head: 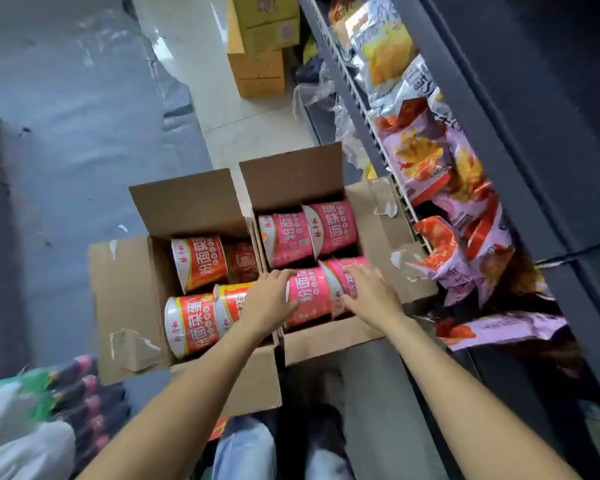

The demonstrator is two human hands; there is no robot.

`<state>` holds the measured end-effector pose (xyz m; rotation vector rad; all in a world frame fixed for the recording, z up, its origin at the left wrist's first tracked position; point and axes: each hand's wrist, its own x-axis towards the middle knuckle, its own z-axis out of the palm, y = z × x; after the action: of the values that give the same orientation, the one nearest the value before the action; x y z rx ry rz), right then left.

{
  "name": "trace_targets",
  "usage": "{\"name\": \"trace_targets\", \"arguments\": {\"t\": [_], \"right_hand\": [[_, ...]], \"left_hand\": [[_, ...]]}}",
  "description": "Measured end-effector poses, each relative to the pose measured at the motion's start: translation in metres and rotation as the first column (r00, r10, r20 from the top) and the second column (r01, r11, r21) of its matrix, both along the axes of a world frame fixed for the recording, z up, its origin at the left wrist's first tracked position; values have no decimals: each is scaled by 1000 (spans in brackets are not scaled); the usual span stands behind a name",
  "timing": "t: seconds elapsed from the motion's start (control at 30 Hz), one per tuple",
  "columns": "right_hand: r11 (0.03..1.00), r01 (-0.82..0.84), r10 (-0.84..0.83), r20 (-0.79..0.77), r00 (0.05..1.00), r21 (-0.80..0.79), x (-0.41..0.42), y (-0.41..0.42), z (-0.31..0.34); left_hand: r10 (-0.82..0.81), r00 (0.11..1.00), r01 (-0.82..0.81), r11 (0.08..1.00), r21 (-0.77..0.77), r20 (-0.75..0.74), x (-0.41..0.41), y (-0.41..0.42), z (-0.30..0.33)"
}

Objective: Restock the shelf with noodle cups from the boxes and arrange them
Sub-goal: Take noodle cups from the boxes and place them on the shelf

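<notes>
You were leaning over two open cardboard boxes sitting side by side on the floor. The right box (378, 233) had pink noodle cups lying on their sides, the left box (125, 289) had red ones (191, 323) packed the same way. Both your hands were down in the right box at its near row. Your left hand (267, 303) was up against the left side of the near pink cup (307, 296), fingers fairly straight and resting on it rather than wrapped round. Your right hand (368, 292) lay flat on top of the cup next to it (340, 271), fingers spread and loose, not pinching anything. Two more pink cups (309, 233) sat in the far row of that box, untouched.

The shelf (482, 161) ran along your right, stuffed with purple snack bags (426, 157), with a wire rail along its front edge. A stack of yellow cartons (260, 46) stood further down the aisle, and bottles (87, 403) lay at your lower left.
</notes>
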<state>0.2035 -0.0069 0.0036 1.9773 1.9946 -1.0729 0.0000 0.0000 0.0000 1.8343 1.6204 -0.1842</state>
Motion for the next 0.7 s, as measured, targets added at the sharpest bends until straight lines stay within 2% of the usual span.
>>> {"name": "trace_targets", "arguments": {"t": [0.07,0.13,0.23,0.43,0.53,0.7], "right_hand": [[986,-160,165,108,980,-47,-3,13,-31],[911,-380,408,210,889,-159,-2,23,-59],[825,-520,562,243,790,-219,5,33,-94],[757,-637,654,184,734,-146,25,50,-122],[735,-678,669,197,717,-29,30,49,-125],[729,-671,645,197,739,133,33,40,-94]], "left_hand": [[-125,989,129,991,39,-85,1,10,-25],[-227,960,236,971,35,-166,-3,14,-52],[-341,909,345,938,-27,-239,-4,15,-85],[-392,851,382,919,-99,-348,-9,6,-108],[-368,843,353,929,-112,-392,-7,1,-112],[-323,889,326,944,-49,-325,-12,0,-111]]}}
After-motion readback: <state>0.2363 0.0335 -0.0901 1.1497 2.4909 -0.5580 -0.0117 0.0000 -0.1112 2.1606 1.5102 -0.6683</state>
